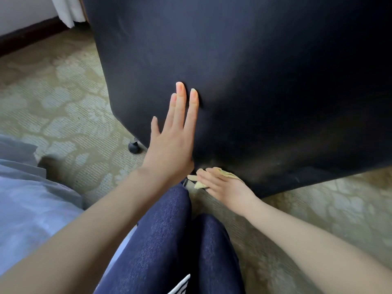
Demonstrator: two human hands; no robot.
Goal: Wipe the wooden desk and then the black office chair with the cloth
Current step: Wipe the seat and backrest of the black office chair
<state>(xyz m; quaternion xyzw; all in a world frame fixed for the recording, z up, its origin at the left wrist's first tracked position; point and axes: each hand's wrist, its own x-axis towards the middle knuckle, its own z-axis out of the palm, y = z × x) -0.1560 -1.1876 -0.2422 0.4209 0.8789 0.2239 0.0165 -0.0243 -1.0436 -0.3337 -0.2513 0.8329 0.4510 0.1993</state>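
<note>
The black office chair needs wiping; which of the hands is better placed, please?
Right hand: it presses the yellow cloth on the black fabric chair near its lower edge; the left hand lies flat, empty.

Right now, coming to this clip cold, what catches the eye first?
The black chair fills the upper right of the view, its back very close to the camera. The left hand lies flat against it with straight fingers, near the centre. Just below, at the chair's lower edge, the right hand rests on a yellow cloth.

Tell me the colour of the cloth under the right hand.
Pale yellow; the small fabric cloth shows in the head view, under the right hand.
</note>
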